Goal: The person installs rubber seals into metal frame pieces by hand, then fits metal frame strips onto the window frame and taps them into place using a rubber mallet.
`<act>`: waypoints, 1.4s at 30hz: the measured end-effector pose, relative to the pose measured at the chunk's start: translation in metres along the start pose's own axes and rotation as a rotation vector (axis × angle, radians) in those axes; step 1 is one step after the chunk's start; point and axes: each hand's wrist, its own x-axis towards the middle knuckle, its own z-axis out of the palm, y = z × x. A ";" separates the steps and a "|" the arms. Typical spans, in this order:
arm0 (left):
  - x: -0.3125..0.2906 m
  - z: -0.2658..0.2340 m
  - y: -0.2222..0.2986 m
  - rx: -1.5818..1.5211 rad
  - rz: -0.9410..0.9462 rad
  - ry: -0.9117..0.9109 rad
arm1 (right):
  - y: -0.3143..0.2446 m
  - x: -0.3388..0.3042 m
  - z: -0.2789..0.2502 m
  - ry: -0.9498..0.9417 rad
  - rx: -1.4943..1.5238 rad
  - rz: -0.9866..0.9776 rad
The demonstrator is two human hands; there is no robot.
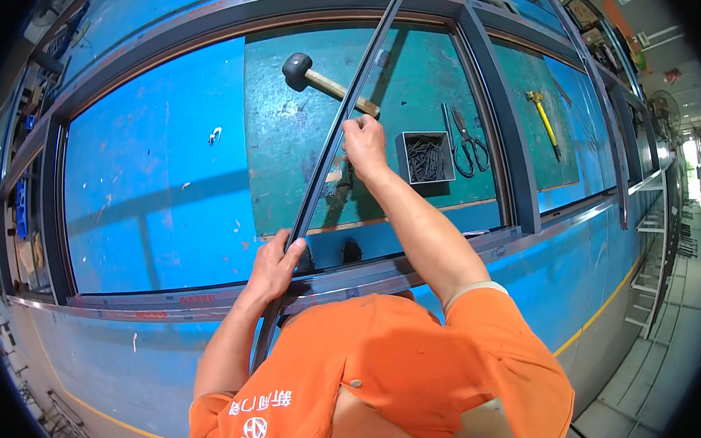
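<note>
A long, thin, dark metal profile strip (342, 118) runs slantwise across a large grey window frame (493, 115). My left hand (271, 269) grips its near part, thumb on one side and fingers on the other. Farther up the strip, my right hand (364, 148) is closed at its right edge, the fingertips pressed against it; anything small between them is hidden. Beyond the strip lies a mallet (299, 71) with a black head and wooden handle. Right of my right hand stands an open box (427, 157) of small dark pieces, and black-handled scissors (469, 142) lie beside it.
The frame rests on a blue worktable (153, 167) with a green mat (290, 151). A yellow-handled hammer (544, 122) lies in the frame's right section. Another long bar (605, 122) crosses the frame at the right. Metal racks (649, 253) stand beyond the table's right end.
</note>
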 end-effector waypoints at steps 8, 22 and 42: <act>0.000 0.000 -0.004 0.034 0.008 0.000 | -0.016 -0.020 -0.006 -0.062 -0.019 0.049; -0.004 0.001 -0.008 0.099 0.078 0.019 | 0.000 0.013 0.005 0.182 -0.387 -0.380; 0.047 -0.004 0.054 0.024 0.072 0.056 | 0.048 0.024 -0.161 0.220 -0.844 -0.189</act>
